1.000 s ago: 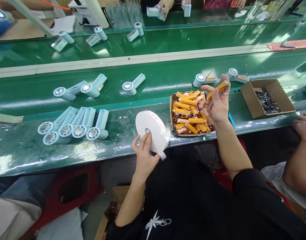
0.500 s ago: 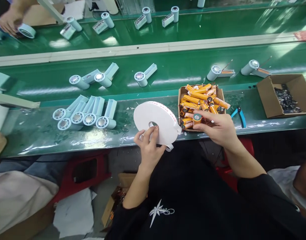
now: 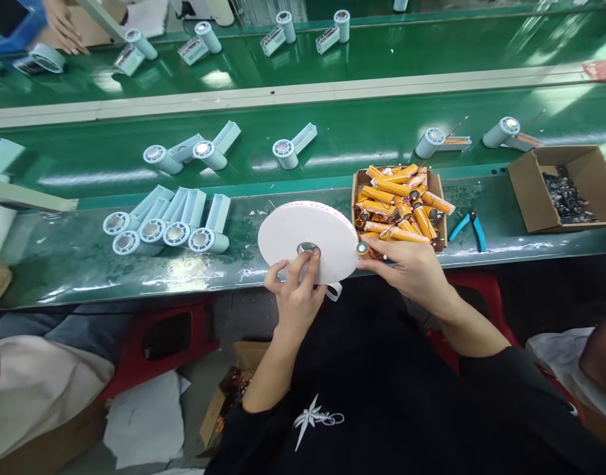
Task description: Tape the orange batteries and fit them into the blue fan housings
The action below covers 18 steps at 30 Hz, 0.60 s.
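From where I am standing, the right hand is pinching an orange cylinder between thumb and fingers, and the left hand is gripping a white tape roll, with fingers reaching into its centre hole. What seems to matter most is the meeting of these two: the cylinder's round end is showing at the roll's right rim, either touching it or just beside it, I cannot tell which. Its long axis is running back under the right fingers, mostly hidden, so I am not sure of the exact angle. The right hand is the nearer one to this end; the roll is lying directly to the left of its grip. A loose tape end is hanging below the roll, between both hands.

Just beyond the right grip, a carton of orange cylinders is standing very close and is leaving little room on that side. Farther to the right of this grip, blue-handled cutters are lying on the bench. Well to the left of the left grip, light-blue housings are resting in a group.
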Available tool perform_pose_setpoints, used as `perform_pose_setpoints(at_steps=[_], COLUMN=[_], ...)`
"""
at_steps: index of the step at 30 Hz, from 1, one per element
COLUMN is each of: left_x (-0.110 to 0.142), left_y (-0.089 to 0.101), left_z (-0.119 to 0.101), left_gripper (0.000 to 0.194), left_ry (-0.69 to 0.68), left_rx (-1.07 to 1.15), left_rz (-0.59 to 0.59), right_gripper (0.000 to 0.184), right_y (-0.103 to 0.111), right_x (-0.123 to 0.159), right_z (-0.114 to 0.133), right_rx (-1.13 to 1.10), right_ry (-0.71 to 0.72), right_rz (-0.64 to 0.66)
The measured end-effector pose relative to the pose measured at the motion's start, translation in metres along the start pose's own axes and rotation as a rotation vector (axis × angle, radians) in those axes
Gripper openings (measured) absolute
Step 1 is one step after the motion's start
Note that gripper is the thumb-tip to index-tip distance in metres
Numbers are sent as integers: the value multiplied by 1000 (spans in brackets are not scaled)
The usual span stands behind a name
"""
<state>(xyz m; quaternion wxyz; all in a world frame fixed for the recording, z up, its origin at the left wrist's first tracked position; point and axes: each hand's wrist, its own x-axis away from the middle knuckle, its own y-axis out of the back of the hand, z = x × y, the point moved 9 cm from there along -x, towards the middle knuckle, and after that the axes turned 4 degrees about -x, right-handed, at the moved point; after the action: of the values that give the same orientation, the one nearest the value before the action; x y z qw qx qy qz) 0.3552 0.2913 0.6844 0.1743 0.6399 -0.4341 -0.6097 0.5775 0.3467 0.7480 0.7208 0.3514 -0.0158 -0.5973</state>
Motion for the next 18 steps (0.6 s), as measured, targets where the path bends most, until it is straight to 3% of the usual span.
perform_pose_setpoints(at_steps=[3, 5, 10, 14, 18], left_x=[4, 5, 6, 7, 7], left_y=[-5, -1, 3, 0, 0], left_z=[4, 0, -17, -25, -27], left_gripper=[57, 58, 61, 61, 60], left_ry=[35, 24, 43, 71, 75], left_rx=[0, -37, -89, -77, -68], left_rz=[21, -34, -110, -99, -119], right_gripper=[35, 39, 56, 67, 59], right_y=[12, 21, 18, 2, -8], right_x=[1, 4, 22, 30, 39], right_z=[-14, -24, -45, -53, -48], right_rx=[-126, -279, -520, -563, -649], right_ry=[-132, -193, -181, -182, -122], right_rz=[-147, -310, -679, -735, -789])
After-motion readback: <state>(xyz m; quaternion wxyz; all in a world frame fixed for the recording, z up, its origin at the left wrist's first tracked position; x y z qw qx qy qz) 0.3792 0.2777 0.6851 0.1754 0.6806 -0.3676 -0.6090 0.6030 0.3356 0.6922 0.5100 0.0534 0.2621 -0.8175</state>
